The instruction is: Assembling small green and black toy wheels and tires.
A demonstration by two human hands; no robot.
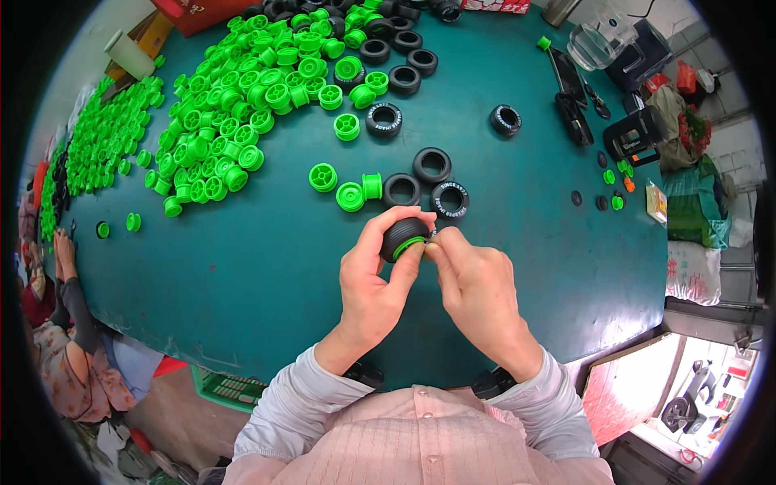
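My left hand (373,271) is wrapped round a small black ribbed toy tyre (399,233), with a green wheel rim (409,246) set in it and showing along its lower edge. At the rim's right side, my right hand (478,283) has thumb and forefinger pinched together. Something thin and greyish may be between them, but it is too small to name. Just beyond my hands lie black tyres, among them one with white lettering (449,200) and a plain one (432,165). Beside these are loose green rims, one lying flat (350,196) and one on its side (372,185).
A large heap of green rims (234,121) spreads over the far left of the green table (517,242), with black tyres (406,79) at its right. Phone-like devices (572,120), a black mug (634,133) and a clear jug (596,44) stand right. Another person's hands (65,252) are far left.
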